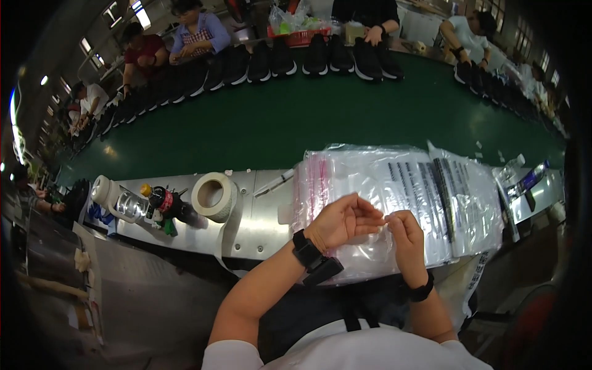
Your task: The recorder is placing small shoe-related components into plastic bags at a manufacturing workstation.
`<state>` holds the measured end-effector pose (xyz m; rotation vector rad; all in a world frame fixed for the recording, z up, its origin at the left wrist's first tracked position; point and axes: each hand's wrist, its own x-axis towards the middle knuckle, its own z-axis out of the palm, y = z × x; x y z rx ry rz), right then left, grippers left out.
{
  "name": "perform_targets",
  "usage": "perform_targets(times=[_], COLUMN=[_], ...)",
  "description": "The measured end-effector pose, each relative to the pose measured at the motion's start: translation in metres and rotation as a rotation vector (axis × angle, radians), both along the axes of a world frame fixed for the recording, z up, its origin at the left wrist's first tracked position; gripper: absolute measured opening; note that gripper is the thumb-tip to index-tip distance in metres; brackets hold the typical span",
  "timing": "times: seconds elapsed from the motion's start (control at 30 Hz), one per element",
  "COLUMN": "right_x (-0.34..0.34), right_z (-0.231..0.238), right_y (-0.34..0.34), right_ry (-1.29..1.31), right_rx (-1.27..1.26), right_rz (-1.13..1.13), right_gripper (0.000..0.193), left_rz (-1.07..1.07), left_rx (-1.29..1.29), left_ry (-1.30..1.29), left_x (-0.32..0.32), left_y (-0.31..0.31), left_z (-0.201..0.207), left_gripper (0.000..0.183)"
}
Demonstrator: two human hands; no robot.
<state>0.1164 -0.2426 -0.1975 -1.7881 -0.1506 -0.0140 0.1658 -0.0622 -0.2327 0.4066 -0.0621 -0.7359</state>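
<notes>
My left hand (346, 223) is turned palm up above a pile of clear plastic bags (364, 169), its fingers stretched toward the right. Close beside its fingertips is my right hand (407, 239), with thumb and forefinger pinched together. Whatever is in that pinch, if anything, is too small to make out. The bags lie flat on the metal ledge, some with pink edges and some with dark print. Black bands circle both my wrists, the left one carrying a small dark box.
Left of the bags stand a white tape roll (232, 198), a dark drink bottle (174, 202) and a clear jug (128, 203). A pen (275, 183) lies near the roll. Across the green belt (246, 126), black shoes (369, 60) line the far edge, with several people behind. More bottles (531, 177) lie right.
</notes>
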Motion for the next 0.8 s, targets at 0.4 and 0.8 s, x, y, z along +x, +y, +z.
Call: perform_targets(times=[0.4, 0.8], right_x=[-0.025, -0.003], right_z=[0.012, 0.0], right_y=[-0.007, -0.001], right_ry=[-0.357, -0.254], right_rx=[-0.451, -0.607], right_rz=[0.274, 0.427], right_gripper=[0.055, 0.018], left_rz=[-0.156, 0.476], left_rx=[0.428, 0.88], left_ry=[0.177, -0.311], left_x=[-0.022, -0.108], left_y=[0.007, 0.035], left_z=[0.016, 0.02], left_gripper=[0.052, 0.019])
